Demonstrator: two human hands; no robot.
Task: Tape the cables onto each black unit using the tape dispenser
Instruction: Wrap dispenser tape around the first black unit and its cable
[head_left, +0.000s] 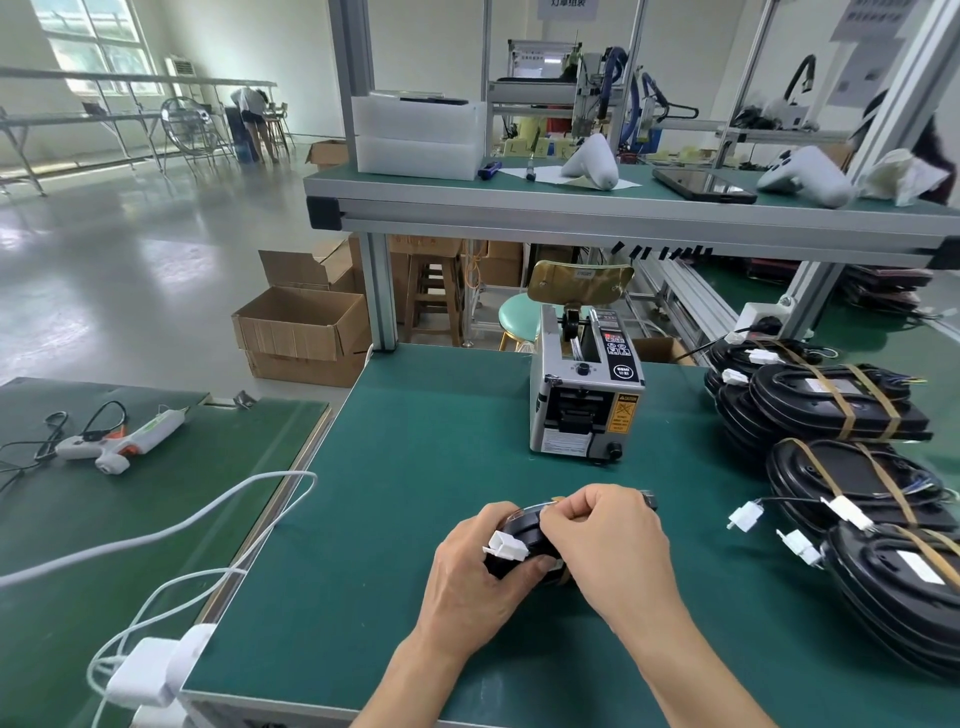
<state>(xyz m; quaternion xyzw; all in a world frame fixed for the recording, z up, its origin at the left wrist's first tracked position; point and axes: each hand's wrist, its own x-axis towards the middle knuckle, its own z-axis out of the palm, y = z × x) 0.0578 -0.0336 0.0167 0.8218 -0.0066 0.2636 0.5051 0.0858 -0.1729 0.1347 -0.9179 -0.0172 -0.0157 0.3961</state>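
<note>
Both hands hold one black unit (524, 525) above the green mat, mostly hidden by them. My left hand (480, 571) grips its near side, thumb by the white cable connector (506, 548). My right hand (602, 540) curls over the top, fingertips pinching a strip of brown tape (558, 500) against the unit. The grey tape dispenser (584, 400) stands on the mat behind the hands. Stacks of black units (841, 410) banded with brown tape lie at the right.
A glue gun (117, 441) and its cord lie on the left table. White cables (218, 514) run to a power adapter (156, 670) at the near left edge. An upper shelf (623, 208) spans overhead. Cardboard boxes (301, 322) sit on the floor.
</note>
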